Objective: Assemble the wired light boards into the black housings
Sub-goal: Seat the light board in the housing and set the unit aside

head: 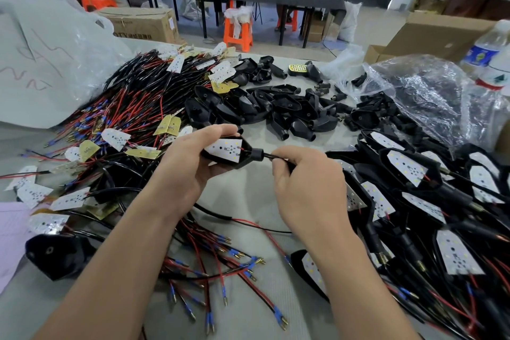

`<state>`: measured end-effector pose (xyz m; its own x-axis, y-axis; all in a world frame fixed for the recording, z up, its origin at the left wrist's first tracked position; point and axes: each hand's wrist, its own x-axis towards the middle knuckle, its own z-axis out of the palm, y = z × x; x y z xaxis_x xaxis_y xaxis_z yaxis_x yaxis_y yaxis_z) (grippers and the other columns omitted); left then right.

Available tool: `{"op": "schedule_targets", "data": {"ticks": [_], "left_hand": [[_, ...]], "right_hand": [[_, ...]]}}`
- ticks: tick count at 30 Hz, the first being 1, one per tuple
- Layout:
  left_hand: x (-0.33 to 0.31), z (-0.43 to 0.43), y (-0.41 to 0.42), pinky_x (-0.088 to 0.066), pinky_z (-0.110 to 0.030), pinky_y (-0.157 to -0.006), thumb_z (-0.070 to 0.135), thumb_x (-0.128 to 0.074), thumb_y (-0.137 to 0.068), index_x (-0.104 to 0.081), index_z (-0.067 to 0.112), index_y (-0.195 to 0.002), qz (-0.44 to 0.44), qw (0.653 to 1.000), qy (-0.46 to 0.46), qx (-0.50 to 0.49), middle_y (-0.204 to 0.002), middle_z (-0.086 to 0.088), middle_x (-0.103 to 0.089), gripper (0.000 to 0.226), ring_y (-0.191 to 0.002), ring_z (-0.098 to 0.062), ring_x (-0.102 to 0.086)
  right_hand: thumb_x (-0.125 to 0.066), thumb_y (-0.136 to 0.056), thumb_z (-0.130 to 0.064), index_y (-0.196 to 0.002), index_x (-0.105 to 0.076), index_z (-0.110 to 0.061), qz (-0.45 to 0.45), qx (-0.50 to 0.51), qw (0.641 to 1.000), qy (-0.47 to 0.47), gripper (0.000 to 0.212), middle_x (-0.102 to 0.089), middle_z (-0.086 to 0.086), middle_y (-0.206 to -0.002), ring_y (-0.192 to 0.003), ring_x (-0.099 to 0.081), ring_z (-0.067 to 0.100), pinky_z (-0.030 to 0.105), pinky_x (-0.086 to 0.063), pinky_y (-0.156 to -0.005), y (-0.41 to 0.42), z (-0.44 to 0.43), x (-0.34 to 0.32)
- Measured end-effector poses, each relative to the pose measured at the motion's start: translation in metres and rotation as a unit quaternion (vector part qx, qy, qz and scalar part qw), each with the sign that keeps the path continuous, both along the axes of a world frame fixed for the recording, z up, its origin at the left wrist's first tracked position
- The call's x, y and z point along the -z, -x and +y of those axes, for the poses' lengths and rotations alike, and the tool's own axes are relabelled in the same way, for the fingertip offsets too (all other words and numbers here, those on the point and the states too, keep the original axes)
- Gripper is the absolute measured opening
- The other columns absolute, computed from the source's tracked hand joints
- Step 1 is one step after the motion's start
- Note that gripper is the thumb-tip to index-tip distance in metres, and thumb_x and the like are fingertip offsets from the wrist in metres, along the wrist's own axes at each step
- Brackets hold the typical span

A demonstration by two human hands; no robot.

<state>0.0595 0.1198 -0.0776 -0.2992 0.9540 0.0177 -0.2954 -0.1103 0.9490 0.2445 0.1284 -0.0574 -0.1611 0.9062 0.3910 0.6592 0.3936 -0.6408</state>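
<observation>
My left hand (pixel 190 157) grips a black housing (pixel 242 159) with a white light board (pixel 225 148) lying in its open face. A black sleeved wire (pixel 271 157) comes out of the housing's round neck, and my right hand (pixel 303 174) pinches that wire just right of the neck. A pile of loose wired light boards (pixel 116 138) with red and black leads lies to the left. Empty black housings (pixel 276 110) are heaped behind my hands. Housings with boards in them (pixel 408 171) lie stacked at the right.
A large white plastic bag (pixel 49 44) stands at the left and a clear bag of black parts (pixel 419 91) at the right. A water bottle (pixel 494 58) stands far right. Loose leads with blue-sleeved terminals (pixel 220 265) lie between my forearms. Other people sit at tables beyond.
</observation>
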Motion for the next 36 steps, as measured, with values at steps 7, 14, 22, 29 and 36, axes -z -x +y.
{"op": "schedule_targets", "data": {"ticks": [7, 14, 22, 29, 36], "left_hand": [[-0.001, -0.001, 0.008, -0.061, -0.027, -0.069, -0.003, -0.051, -0.097, -0.085, 0.018, -0.091, -0.038, 0.999, 0.021, 0.016, -0.098, -0.007, -0.079, 0.040, -0.086, -0.019, -0.077], [-0.002, 0.000, 0.016, -0.059, -0.021, -0.057, -0.006, -0.058, -0.093, -0.085, 0.019, -0.075, -0.153, 0.987, -0.010, -0.041, -0.091, -0.002, -0.080, 0.041, -0.078, -0.017, -0.078], [-0.003, -0.009, 0.006, -0.059, -0.024, -0.069, 0.004, -0.079, -0.073, -0.062, 0.022, -0.136, -0.038, 0.984, -0.006, 0.172, -0.106, 0.001, -0.075, 0.068, -0.092, -0.012, -0.073], [0.005, -0.011, -0.011, -0.055, -0.023, -0.065, 0.034, -0.082, -0.074, -0.076, 0.010, -0.108, 0.153, 0.929, 0.075, 0.328, -0.089, -0.002, -0.073, 0.042, -0.077, -0.014, -0.066], [0.003, 0.000, -0.012, -0.063, -0.028, -0.061, 0.043, -0.057, -0.103, -0.078, 0.004, -0.093, 0.139, 0.972, 0.178, 0.064, -0.087, -0.016, -0.079, 0.045, -0.077, -0.024, -0.078]], "right_hand": [[-0.058, -0.093, -0.019, -0.092, -0.075, -0.027, -0.018, 0.042, 0.997, -0.069, 0.018, -0.072, -0.002, -0.081, -0.085, -0.059, 0.028, 0.041, -0.043, -0.086, 0.002, 0.005, 0.000], [-0.072, -0.084, -0.029, -0.085, -0.080, -0.035, -0.063, 0.082, 0.985, -0.139, 0.010, -0.066, -0.006, -0.077, -0.076, -0.050, 0.020, 0.036, -0.029, -0.084, 0.003, 0.018, -0.027], [-0.058, -0.086, -0.016, -0.095, -0.079, -0.032, 0.162, -0.063, 0.985, 0.020, 0.027, -0.074, -0.020, -0.077, -0.059, -0.062, -0.001, 0.020, -0.048, -0.062, 0.029, 0.056, -0.065], [-0.060, -0.083, -0.014, -0.083, -0.080, -0.034, 0.229, -0.089, 0.960, 0.138, 0.028, -0.077, -0.015, -0.085, -0.079, -0.071, 0.017, 0.042, -0.061, -0.080, 0.039, 0.059, -0.025], [-0.055, -0.083, 0.001, -0.077, -0.080, -0.022, 0.194, -0.154, 0.945, 0.214, 0.035, -0.071, -0.002, -0.064, -0.059, -0.059, 0.010, 0.032, -0.048, -0.062, 0.020, 0.042, 0.011]]}}
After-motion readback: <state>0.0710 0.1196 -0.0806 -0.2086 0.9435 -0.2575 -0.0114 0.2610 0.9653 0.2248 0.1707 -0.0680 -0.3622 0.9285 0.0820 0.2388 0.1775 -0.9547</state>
